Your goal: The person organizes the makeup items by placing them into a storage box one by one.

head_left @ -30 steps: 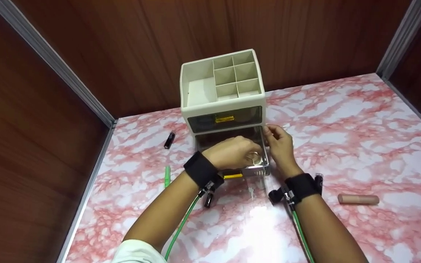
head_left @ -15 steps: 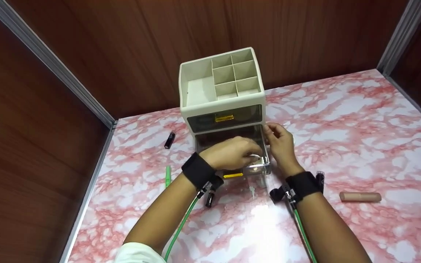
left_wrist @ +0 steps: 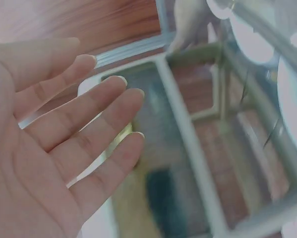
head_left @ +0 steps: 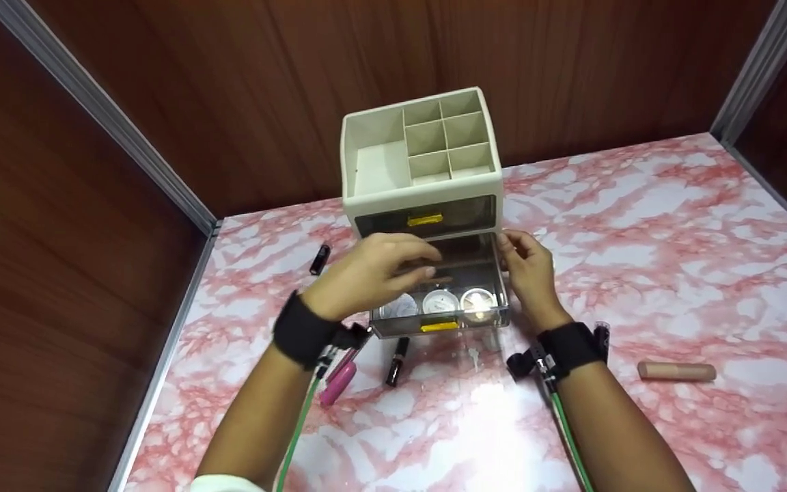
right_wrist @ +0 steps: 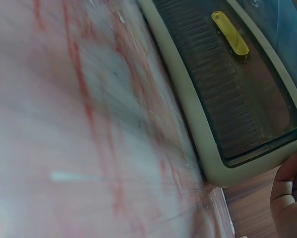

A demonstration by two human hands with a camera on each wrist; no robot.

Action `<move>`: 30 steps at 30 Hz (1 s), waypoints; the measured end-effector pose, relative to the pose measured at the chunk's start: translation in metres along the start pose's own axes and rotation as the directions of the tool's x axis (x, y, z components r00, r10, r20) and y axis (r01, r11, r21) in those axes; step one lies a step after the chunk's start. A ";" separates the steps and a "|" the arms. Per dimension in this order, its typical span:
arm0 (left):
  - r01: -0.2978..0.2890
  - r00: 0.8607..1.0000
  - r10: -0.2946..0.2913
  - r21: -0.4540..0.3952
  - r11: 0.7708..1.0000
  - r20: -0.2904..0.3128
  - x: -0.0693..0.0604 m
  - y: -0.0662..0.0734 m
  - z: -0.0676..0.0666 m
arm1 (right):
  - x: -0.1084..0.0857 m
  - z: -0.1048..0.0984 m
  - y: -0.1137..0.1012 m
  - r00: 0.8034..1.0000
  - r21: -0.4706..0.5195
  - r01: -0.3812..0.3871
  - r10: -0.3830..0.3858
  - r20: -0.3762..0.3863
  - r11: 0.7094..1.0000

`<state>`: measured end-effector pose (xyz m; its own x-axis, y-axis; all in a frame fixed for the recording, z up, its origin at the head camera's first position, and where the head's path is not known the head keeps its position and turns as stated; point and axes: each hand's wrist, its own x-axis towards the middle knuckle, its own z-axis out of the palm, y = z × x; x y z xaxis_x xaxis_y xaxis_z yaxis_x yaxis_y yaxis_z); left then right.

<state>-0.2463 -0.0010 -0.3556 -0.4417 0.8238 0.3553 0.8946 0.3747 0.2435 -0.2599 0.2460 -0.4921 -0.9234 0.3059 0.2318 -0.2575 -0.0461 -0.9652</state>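
I see the left hand (head_left: 359, 277), fingers spread loosely, above the drawer (head_left: 467, 260); the right hand (head_left: 532, 272) touches the organizer's (head_left: 427, 190) right side (grip unclear to me). Jars (head_left: 440, 302) line the drawer's near end.

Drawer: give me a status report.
Left hand partly over drawer, holding nothing. Right hand touching organizer. Drawer pulled out, three round containers inside. Black tube lies in front.

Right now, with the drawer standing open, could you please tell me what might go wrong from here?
The left hand hangs over the open drawer and might get caught if that slid shut. The three round containers sit near the drawer's front and could slide if it were jerked. The black tube lying in front of the drawer may roll if knocked.
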 end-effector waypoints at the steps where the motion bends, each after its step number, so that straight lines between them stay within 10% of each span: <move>1: -0.003 1.000 0.003 0.002 1.000 -0.024 -0.004 0.000 -0.004 | 0.001 -0.001 0.000 1.000 -0.004 0.003 -0.003 -0.002 1.000; 7: 0.100 0.980 -0.098 -0.002 0.995 -0.170 -0.035 -0.012 -0.025 | 0.010 -0.004 0.018 1.000 0.029 -0.005 0.006 -0.016 1.000; 18: 0.364 0.857 -0.322 0.029 0.931 -0.402 -0.084 -0.064 -0.005 | 0.011 -0.002 0.034 0.998 -0.027 0.026 -0.027 -0.050 0.999; 23: 0.335 0.817 -0.335 -0.086 0.938 -0.469 -0.081 -0.079 0.014 | 0.012 -0.002 0.033 0.999 -0.003 0.039 -0.039 -0.037 0.999; 30: 0.314 0.726 -0.408 -0.260 0.913 -0.554 -0.069 -0.096 0.040 | 0.004 0.002 0.006 0.998 -0.035 0.053 -0.055 -0.031 0.998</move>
<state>-0.2993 -0.0770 -0.4401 -0.7227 0.2097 0.6586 0.6606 0.4899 0.5688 -0.2661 0.2449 -0.4968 -0.8989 0.3369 0.2803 -0.2963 0.0040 -0.9551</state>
